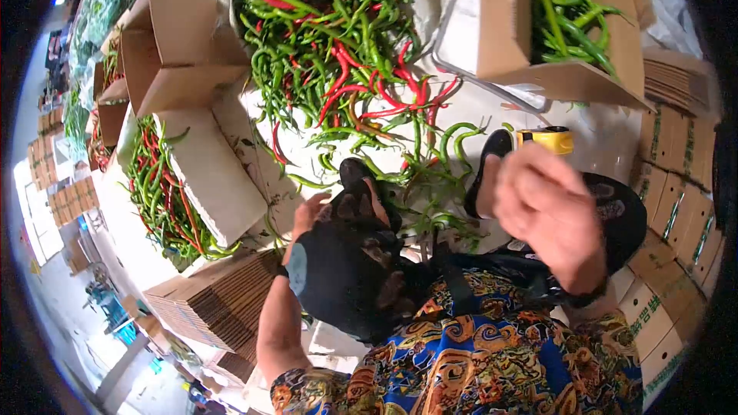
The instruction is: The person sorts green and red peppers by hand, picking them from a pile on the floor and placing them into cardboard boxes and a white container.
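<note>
Chilli pile (330, 54) lies on a pale surface ahead of both hands, past the shoes (354, 172), w/ strays spilling twd the feet. L hand (309, 214) is by the L knee, partly hidden, apart from the pile; can't tell if it's clamped on anything. Nearest to it: a stray grn chilli (309, 182), just ahead. R hand (547, 204) is over by the R leg, blurred, fingers curled in; can't tell if anything's in it. Pile is ahead & to its L; yellow item (547, 139) shows just past it. Chillies look long, thin, curved, glossy, mostly grn w/ bright reds mixed in, esp. nr the front edge. Open cardboard box (504, 23), ahead R, has grn ones; white-sided box (209, 177), L, has red/grn mix.
</note>
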A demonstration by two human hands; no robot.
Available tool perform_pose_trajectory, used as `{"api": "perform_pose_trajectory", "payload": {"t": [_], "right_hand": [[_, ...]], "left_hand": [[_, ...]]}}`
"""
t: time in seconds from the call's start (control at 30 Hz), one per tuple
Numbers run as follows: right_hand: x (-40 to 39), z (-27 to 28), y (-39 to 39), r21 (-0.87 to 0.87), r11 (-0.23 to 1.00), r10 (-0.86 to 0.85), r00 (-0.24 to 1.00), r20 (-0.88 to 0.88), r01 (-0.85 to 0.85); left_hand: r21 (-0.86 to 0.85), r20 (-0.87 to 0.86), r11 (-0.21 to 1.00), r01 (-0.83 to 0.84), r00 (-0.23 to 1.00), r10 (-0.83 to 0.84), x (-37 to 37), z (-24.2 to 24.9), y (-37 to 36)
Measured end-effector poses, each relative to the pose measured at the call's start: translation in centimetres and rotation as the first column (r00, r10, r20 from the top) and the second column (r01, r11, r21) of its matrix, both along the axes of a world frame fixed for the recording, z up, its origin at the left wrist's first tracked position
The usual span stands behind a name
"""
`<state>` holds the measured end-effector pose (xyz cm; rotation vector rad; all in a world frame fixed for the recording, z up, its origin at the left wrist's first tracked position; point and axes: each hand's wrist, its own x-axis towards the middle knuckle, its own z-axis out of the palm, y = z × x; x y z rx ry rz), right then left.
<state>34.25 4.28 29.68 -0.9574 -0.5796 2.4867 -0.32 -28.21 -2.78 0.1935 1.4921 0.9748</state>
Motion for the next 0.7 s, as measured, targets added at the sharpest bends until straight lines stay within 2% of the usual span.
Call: {"api": "perform_pose_trajectory", "payload": {"t": [0.03,0.07,0.1,0.17,0.23,0.27,0.37,0.43,0.53,0.57,0.6,0.67,0.7], "right_hand": [[-1.4,-2.3,-0.6,-0.013,0.998,0.067,0.994,0.083,-0.066],[-2.7,-5.1,-1.5,-0.035,0.993,0.121,0.978,0.169,-0.117],[-3.7,-8.3,-2.6,-0.083,0.989,0.142,0.963,0.230,-0.126],[-4.5,-14.3,-4.5,-0.137,0.973,0.221,0.909,0.353,-0.184],[-4.9,-17.8,-5.7,-0.190,0.955,0.291,0.838,0.462,-0.227],[-5.1,-19.0,-6.0,-0.215,0.944,0.326,0.794,0.513,-0.248],[-5.5,-21.1,-6.8,-0.248,0.925,0.377,0.773,0.510,-0.287],[-5.9,-21.8,-7.2,-0.210,0.917,0.397,0.744,0.537,-0.338],[-6.9,-22.3,-7.1,-0.193,0.914,0.402,0.736,0.544,-0.356],[-7.2,-22.4,-7.1,-0.192,0.916,0.397,0.735,0.550,-0.351],[-7.4,-22.7,-7.2,-0.157,0.932,0.355,0.742,0.569,-0.325],[-7.8,-23.5,-7.5,-0.079,0.959,0.264,0.755,0.600,-0.273],[-7.9,-24.1,-7.7,-0.050,0.966,0.231,0.763,0.603,-0.253]], "left_hand": [[-0.043,-0.255,0.982,0.183,0.949,-0.187,1.0,-0.2,1.0],[-0.150,-0.484,0.934,0.325,0.799,-0.356,2.8,1.9,3.9],[-0.115,-0.633,0.930,0.348,0.697,-0.339,3.7,2.1,6.0],[-0.101,-0.881,0.923,0.371,0.397,-0.257,5.4,2.4,10.0],[-0.190,-0.940,0.896,0.400,0.191,-0.284,5.3,3.2,14.0],[-0.184,-0.962,0.897,0.401,0.114,-0.248,5.0,1.4,14.8],[-0.213,-0.975,0.866,0.453,-0.048,-0.215,3.8,-1.2,17.3],[-0.231,-0.973,0.852,0.469,-0.134,-0.190,3.4,-1.9,18.3],[-0.236,-0.969,0.790,0.566,-0.070,-0.239,4.3,-1.1,18.9],[-0.130,-0.972,0.801,0.584,0.083,-0.218,5.2,-0.3,18.8],[-0.018,-0.920,0.827,0.562,0.315,-0.235,6.4,1.4,18.9],[0.111,-0.718,0.864,0.490,0.641,-0.272,9.1,2.9,18.1],[0.116,-0.668,0.810,0.576,0.649,-0.366,10.1,3.7,17.9]]}}
